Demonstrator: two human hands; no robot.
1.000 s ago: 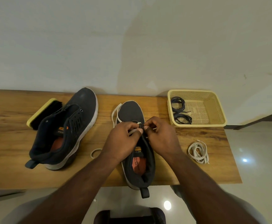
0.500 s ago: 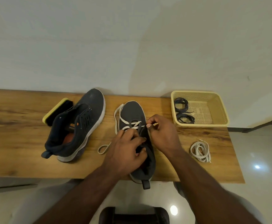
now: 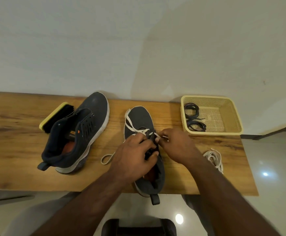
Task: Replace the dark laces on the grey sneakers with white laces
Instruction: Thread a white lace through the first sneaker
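Shoe in work: the sneaker point(image 3: 139, 121) lies under both your hands, toe pointing away, heel toward you.
Right hand point(image 3: 176, 145): fingers curled, pinching the white lace point(image 3: 130, 123) tip just beyond the thumb.
Left hand point(image 3: 132, 155): fingers curled, gripping the tongue area and steadying the sneaker.
Key relation: the next eyelet appears to sit just left of your right fingertips; the lace runs across the shoe's long axis.
Nearer hand: right.
Spare lace point(image 3: 213, 157): on the table point(image 3: 19, 167), right of your right wrist.
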